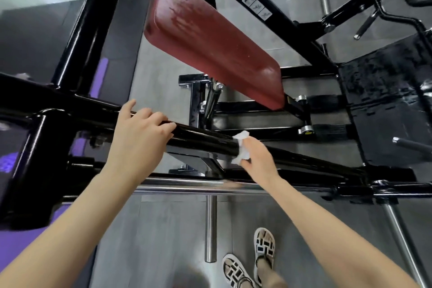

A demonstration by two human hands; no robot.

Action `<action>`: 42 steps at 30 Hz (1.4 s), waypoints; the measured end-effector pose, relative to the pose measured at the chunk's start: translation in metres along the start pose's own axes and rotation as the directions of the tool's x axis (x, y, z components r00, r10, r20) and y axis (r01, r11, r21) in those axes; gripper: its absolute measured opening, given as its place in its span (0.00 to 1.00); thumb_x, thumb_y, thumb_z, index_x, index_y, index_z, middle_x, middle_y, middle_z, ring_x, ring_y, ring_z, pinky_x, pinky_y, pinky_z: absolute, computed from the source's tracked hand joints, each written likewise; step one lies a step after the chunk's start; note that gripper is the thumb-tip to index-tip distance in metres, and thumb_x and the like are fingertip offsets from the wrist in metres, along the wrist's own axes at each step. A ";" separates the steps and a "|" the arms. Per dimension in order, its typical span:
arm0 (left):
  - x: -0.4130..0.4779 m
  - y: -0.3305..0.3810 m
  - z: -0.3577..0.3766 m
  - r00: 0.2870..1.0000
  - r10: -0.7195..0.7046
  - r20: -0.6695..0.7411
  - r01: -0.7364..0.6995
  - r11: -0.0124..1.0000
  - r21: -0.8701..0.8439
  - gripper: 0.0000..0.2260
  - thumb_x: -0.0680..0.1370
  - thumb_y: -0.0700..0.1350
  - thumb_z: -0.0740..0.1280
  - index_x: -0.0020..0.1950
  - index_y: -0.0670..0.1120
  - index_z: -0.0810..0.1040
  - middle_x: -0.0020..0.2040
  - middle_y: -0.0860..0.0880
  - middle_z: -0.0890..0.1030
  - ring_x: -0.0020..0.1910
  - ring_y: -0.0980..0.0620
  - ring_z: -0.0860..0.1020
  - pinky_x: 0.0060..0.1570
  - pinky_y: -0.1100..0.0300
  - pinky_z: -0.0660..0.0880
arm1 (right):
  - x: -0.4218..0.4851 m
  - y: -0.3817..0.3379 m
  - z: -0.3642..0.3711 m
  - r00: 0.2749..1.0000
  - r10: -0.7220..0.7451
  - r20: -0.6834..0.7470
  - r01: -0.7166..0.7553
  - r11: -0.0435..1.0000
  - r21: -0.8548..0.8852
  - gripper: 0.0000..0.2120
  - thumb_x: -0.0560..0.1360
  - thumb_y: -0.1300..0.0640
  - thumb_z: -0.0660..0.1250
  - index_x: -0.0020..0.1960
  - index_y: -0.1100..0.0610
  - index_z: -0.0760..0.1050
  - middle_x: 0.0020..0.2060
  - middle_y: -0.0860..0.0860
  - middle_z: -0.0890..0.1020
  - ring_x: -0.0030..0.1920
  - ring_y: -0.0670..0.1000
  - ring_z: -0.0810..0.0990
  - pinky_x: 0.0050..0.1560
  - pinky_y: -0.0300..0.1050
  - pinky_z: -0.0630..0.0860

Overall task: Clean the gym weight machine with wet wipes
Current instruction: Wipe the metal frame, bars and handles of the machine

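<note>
Weight machine (79, 30): a black-painted tubular frame, seen from above. Black tube (201, 137): a glossy member of that frame, set slantwise across the middle of the view from the left edge down toward the lower right. Left hand (138, 133): laid on top of the black tube, with most of its fingers (163, 124) curled together over the tube's upper surface and one digit held apart and pointed away. Right hand (257, 159): slightly blurred, placed on the same tube to the right of the left hand, with a bare stretch of tube between the two. Wet wipe (240, 147): white and crumpled, pinched in the right hand's fingers and pressed against the near side of the black tube, one corner shown above the tube's top line. Red pad (210, 42): a long cushion in dark red covering, tilted, mounted beyond the tube, with streaks and spots visible on its surface. Sticker (257, 6): a white label with small pictograms, fixed to a slanted black beam beside the pad; its content cannot be read. Footplate (385, 100): a black textured plate at the right. Chrome bar (187, 184): a horizontal bar just below the hands, with a chrome peg (210, 229) carried downward from it. Floor (163, 241): grey, with a purple area (14, 248) at the lower left. Sandals (264, 243): a patterned pair, worn on the person's feet, recorded on the grey floor beneath the right forearm.
</note>
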State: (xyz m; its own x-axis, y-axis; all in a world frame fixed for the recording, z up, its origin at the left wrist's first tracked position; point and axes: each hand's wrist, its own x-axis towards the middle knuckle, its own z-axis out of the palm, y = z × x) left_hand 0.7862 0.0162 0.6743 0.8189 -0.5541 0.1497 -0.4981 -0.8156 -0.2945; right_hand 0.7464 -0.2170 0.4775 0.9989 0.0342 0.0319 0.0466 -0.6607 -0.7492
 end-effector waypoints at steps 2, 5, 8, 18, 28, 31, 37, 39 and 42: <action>-0.004 -0.002 -0.001 1.000 0.002 -0.012 -0.002 1.000 0.024 0.05 0.67 0.36 0.74 0.39 0.45 0.83 0.38 0.47 0.82 0.37 0.42 0.78 0.62 0.38 0.64 | -0.005 0.012 -0.008 0.993 0.114 0.023 -0.113 0.993 -0.022 0.13 0.65 0.69 0.71 0.46 0.61 0.70 0.41 0.48 0.71 0.41 0.51 0.69 0.43 0.37 0.62; -0.014 -0.007 -0.006 0.999 -0.016 -0.049 0.018 0.999 0.040 0.09 0.65 0.32 0.72 0.41 0.44 0.83 0.41 0.46 0.82 0.41 0.42 0.78 0.65 0.39 0.60 | -0.001 -0.008 -0.008 0.993 0.120 -0.014 -0.120 0.993 -0.020 0.13 0.64 0.71 0.70 0.40 0.61 0.66 0.36 0.52 0.70 0.38 0.52 0.67 0.39 0.40 0.61; -0.026 -0.017 -0.022 0.985 -0.064 -0.157 0.066 0.998 0.005 0.11 0.65 0.31 0.70 0.44 0.43 0.83 0.45 0.45 0.82 0.44 0.41 0.78 0.66 0.40 0.61 | 0.017 -0.069 0.001 0.982 -0.168 -0.084 0.168 0.986 -0.006 0.13 0.57 0.72 0.70 0.38 0.64 0.70 0.34 0.57 0.75 0.37 0.49 0.66 0.37 0.35 0.56; -0.050 -0.054 -0.056 0.937 -0.245 -0.250 0.237 0.970 -0.062 0.13 0.66 0.34 0.65 0.46 0.44 0.84 0.48 0.44 0.82 0.47 0.41 0.78 0.66 0.42 0.61 | 0.043 -0.192 0.011 0.954 -0.284 -0.097 0.294 0.951 0.100 0.16 0.63 0.63 0.73 0.40 0.57 0.66 0.34 0.50 0.69 0.35 0.51 0.67 0.34 0.40 0.51; -0.056 -0.031 -0.060 0.956 -0.269 -0.113 0.244 0.949 -0.201 0.10 0.69 0.54 0.67 0.40 0.49 0.83 0.38 0.51 0.79 0.37 0.46 0.75 0.44 0.52 0.64 | 0.031 -0.221 -0.022 0.997 -0.035 0.067 0.016 0.965 0.263 0.06 0.71 0.54 0.70 0.45 0.48 0.74 0.42 0.42 0.79 0.44 0.44 0.75 0.44 0.34 0.68; -0.052 -0.025 -0.051 0.964 -0.264 -0.044 0.253 0.953 -0.164 0.10 0.68 0.55 0.70 0.37 0.49 0.83 0.36 0.51 0.78 0.35 0.47 0.74 0.41 0.52 0.66 | 0.033 -0.216 -0.021 0.998 -0.066 -0.002 0.065 0.978 0.197 0.04 0.73 0.58 0.68 0.45 0.57 0.81 0.41 0.49 0.82 0.43 0.49 0.78 0.45 0.44 0.71; -0.057 -0.016 -0.054 0.885 -0.448 -0.128 0.392 0.864 -0.316 0.04 0.69 0.44 0.69 0.39 0.47 0.83 0.35 0.50 0.77 0.32 0.47 0.74 0.34 0.55 0.68 | 0.043 -0.204 -0.010 0.962 -0.247 -0.113 0.248 0.969 -0.002 0.06 0.69 0.63 0.70 0.39 0.56 0.73 0.31 0.43 0.72 0.32 0.46 0.68 0.34 0.38 0.61; -0.059 0.008 -0.061 0.763 -0.643 -0.065 0.526 0.676 -0.517 0.05 0.73 0.40 0.66 0.45 0.46 0.82 0.37 0.50 0.78 0.34 0.50 0.76 0.33 0.56 0.72 | 0.045 -0.203 -0.011 0.951 -0.297 -0.089 0.297 0.955 -0.015 0.05 0.69 0.62 0.71 0.42 0.56 0.75 0.33 0.43 0.74 0.32 0.47 0.70 0.33 0.40 0.65; -0.043 0.046 -0.065 0.496 -0.813 0.305 0.652 0.116 -0.749 0.11 0.78 0.40 0.63 0.58 0.47 0.78 0.50 0.52 0.79 0.42 0.61 0.76 0.41 0.74 0.70 | 0.051 -0.207 -0.019 0.940 -0.340 -0.030 0.341 0.939 0.035 0.06 0.72 0.61 0.70 0.49 0.57 0.78 0.40 0.49 0.81 0.39 0.51 0.78 0.39 0.46 0.74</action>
State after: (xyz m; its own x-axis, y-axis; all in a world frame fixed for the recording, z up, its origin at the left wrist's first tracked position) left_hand 0.7099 -0.0081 0.7154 0.8980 0.4392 0.0255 0.2624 -0.5812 0.7703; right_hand 0.7875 -0.0930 0.6466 0.9232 0.2340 0.3049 0.3842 -0.5829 -0.7159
